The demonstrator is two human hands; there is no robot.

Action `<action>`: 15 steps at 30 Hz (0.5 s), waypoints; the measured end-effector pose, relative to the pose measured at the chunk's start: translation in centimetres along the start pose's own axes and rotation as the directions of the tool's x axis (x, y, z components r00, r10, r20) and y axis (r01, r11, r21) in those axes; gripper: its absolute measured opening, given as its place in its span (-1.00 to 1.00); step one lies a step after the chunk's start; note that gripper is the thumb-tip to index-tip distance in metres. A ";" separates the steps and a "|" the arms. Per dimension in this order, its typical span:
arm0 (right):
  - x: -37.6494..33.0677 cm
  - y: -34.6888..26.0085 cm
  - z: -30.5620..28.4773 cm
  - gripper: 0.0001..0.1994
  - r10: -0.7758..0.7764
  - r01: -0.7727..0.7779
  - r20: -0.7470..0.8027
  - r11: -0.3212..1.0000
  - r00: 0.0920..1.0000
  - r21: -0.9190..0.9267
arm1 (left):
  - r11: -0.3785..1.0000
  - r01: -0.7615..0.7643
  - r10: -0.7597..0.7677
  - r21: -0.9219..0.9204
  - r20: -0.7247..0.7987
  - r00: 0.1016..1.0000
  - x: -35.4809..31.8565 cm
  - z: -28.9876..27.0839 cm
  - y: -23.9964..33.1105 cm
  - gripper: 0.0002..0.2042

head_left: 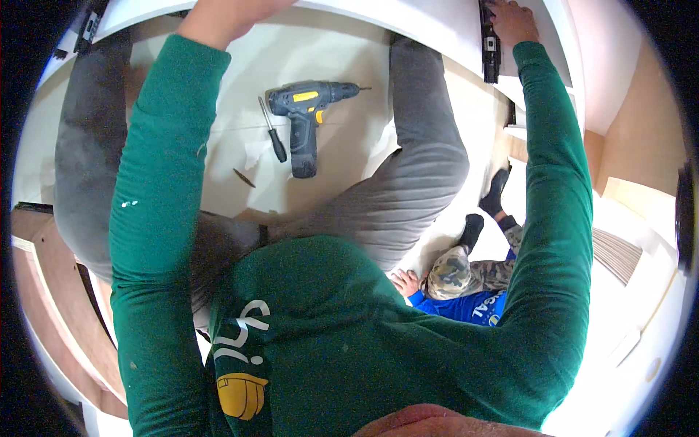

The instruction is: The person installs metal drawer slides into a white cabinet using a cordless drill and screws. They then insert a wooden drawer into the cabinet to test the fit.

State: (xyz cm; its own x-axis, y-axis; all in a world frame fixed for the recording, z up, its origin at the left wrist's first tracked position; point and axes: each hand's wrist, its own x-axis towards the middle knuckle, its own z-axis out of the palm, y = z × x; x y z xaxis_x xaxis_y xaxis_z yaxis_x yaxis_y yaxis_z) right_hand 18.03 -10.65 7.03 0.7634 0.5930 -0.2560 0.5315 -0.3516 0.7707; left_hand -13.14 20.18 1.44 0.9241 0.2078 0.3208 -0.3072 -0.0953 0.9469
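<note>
My right hand [515,22] is at the upper right, its fingers bent over the upper end of a black drawer slide [491,51] on a white panel. At the top edge, my left hand [237,18] is beside the long white panel [349,13]; its fingers fall outside the picture, so their grip is hidden. Between my legs a black and yellow cordless drill [303,131] lies on its side on the floor, with a thin bit in its chuck. Close by lie a screwdriver [274,138] with a black handle and a small loose bit [245,178].
Another black drawer slide [89,30] shows at the upper left. Wooden drawer-like boxes [62,291] stand at the lower left. Behind my right arm, a person in a blue top and camouflage trousers [466,277] sits on the floor. Wood-coloured panels [644,138] are at the right.
</note>
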 end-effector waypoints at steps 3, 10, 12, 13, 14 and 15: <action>1.0 0.8 2.3 -0.70 0.013 -0.026 -0.109 0.993 0.994 -0.117 | 0.997 0.072 -0.072 0.000 -0.004 0.997 0.0 0.1 0.7 -0.62; 1.8 -1.2 0.1 -0.61 0.137 -0.136 0.000 0.984 0.991 -0.110 | 0.998 -0.065 0.065 0.007 -0.013 0.998 -0.5 -0.8 0.3 -0.62; 1.2 -1.0 0.7 -0.59 0.143 -0.141 0.023 0.986 0.989 -0.087 | 0.997 -0.078 0.078 -0.003 -0.006 0.997 -0.4 -0.6 0.3 -0.62; 0.9 -0.9 1.1 -0.58 0.146 -0.143 0.036 0.987 0.989 -0.075 | 0.996 -0.084 0.084 -0.008 -0.001 0.996 -0.4 -0.5 0.3 -0.61; 1.3 -1.0 0.7 -0.58 0.144 -0.142 0.025 0.988 0.989 -0.059 | 0.997 -0.077 0.077 0.014 -0.011 0.997 -0.6 -0.7 0.9 -0.61; 1.6 -1.0 0.2 -0.56 0.142 -0.142 0.015 0.989 0.990 -0.042 | 0.997 -0.069 0.070 0.036 -0.020 0.997 -0.7 -0.9 1.5 -0.60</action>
State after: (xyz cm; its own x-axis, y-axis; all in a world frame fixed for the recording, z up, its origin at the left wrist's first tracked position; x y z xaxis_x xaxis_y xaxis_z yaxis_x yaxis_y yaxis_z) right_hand 18.80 -9.55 5.72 0.8368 0.5258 -0.1526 0.4020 -0.4010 0.8232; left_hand -14.50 20.72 2.68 0.8954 0.2204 0.3868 -0.3623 -0.1444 0.9208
